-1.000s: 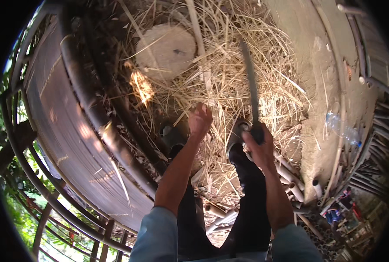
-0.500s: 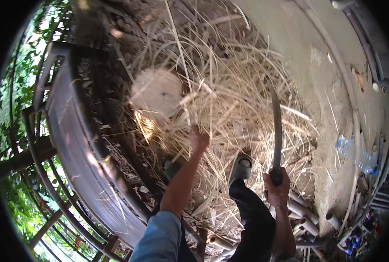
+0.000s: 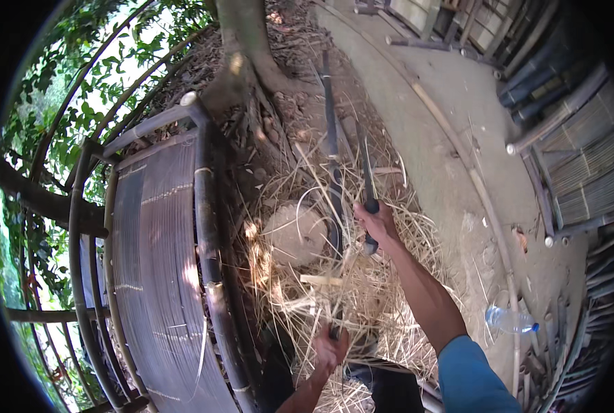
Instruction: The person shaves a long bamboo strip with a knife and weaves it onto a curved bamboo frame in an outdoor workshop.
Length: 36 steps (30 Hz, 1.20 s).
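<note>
My right hand [image 3: 379,224] is closed around the black handle of a machete [image 3: 366,162], its long dark blade pointing away from me. Nearer to my body, my left hand [image 3: 329,347] is wrapped around the near end of a long dark bamboo pole [image 3: 331,131]. The pole stretches far forward, past the right side of a round wooden block [image 3: 295,236], and its lower stretch is partly lost among pale shavings. A short pale strip [image 3: 320,280] lies across it just beyond my left hand. Curly bamboo shavings [image 3: 396,296] cover the ground around the block and under my hands.
A dark slatted bamboo bench [image 3: 155,255] stands close on the left. Ahead is a tree trunk [image 3: 243,34] with spreading roots. To the right, a long pole [image 3: 451,138] lies on the bare ground, with a plastic bottle [image 3: 512,320] and bamboo furniture [image 3: 575,158] beyond.
The view has swung upward and to the right. My right hand has carried the machete forward beside the block. The dark pole has come into view, with my left hand at its near end.
</note>
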Motion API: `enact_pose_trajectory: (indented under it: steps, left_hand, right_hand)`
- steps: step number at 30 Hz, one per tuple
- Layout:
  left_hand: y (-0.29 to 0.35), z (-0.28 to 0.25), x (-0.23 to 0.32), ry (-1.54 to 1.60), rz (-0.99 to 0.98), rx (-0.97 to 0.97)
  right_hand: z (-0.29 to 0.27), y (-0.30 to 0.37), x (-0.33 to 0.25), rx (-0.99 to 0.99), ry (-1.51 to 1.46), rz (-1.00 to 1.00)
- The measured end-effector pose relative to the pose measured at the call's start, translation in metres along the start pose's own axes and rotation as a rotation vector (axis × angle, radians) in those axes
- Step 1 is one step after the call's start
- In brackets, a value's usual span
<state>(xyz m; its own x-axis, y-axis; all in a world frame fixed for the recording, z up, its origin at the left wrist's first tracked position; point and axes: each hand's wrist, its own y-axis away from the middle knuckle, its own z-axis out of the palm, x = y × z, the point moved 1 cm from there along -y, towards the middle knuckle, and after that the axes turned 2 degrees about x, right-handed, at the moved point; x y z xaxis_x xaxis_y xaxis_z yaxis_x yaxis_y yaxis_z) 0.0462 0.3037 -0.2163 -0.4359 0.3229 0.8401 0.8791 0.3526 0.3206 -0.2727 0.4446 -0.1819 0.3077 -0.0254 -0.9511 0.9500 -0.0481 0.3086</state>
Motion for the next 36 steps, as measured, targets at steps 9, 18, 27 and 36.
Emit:
enact_pose_trajectory:
  steps: [9, 18, 27, 36]
  left_hand:
    - [0.011, -0.053, 0.006, 0.181, 0.133, -0.070]
    - [-0.185, -0.215, 0.198, -0.729, 0.433, -1.170]
    - [-0.138, -0.449, 0.697, 0.177, 0.970, -0.172]
    - [-0.022, -0.534, 0.836, 1.034, 0.892, -0.401]
  right_hand:
    - [0.069, 0.014, -0.132, 0.080, 0.279, 0.064]
    - [0.087, 0.131, -0.247, 0.595, 0.508, -0.414]
    - [0.091, 0.302, -0.241, 0.684, 0.426, -0.591]
    - [0.004, 0.421, -0.163, 0.620, 0.666, -0.410]
